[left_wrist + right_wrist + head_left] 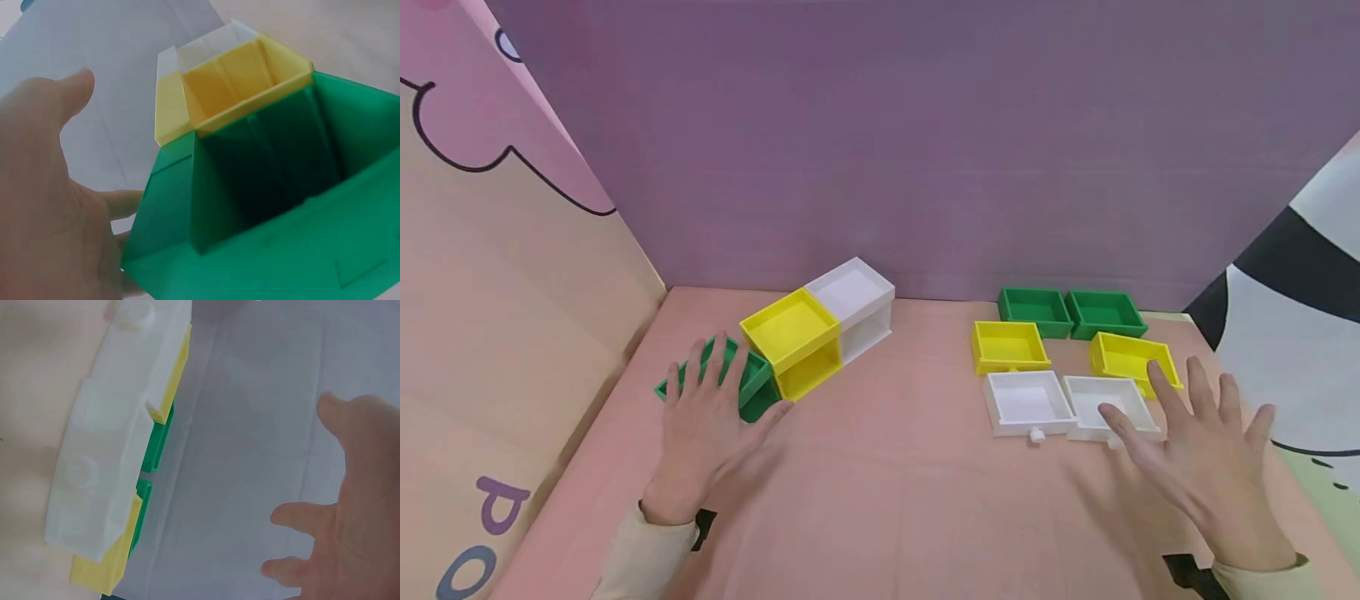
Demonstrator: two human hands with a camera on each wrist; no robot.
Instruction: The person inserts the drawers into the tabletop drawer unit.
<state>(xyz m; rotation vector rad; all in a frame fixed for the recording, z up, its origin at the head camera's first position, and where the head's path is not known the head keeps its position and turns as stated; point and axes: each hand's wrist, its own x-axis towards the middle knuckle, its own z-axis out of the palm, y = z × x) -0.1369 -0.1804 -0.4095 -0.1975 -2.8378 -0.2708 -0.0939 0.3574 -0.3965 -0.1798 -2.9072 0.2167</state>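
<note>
My left hand [703, 433], fingers spread, hovers over the near end of a row of drawer housings and partly covers the green housing [758, 377]. Behind that stand a yellow housing [790, 325] and a white housing [853, 287], set end to end at a slant. In the left wrist view the green housing [169, 212] shows its hollow front beside the hand. My right hand [1213, 467] is spread too, holding nothing, just right of a white drawer [1105, 400] and a yellow drawer [1127, 354], whose edges its fingers overlap in the head view.
Another white drawer [1028, 400] with a round knob lies beside the first. Behind are a second yellow drawer [1009, 343] and two green drawers [1036, 307]. A purple backdrop [925, 150] rises behind the pink tabletop [895, 500]; printed cloth [497, 275] flanks the left side.
</note>
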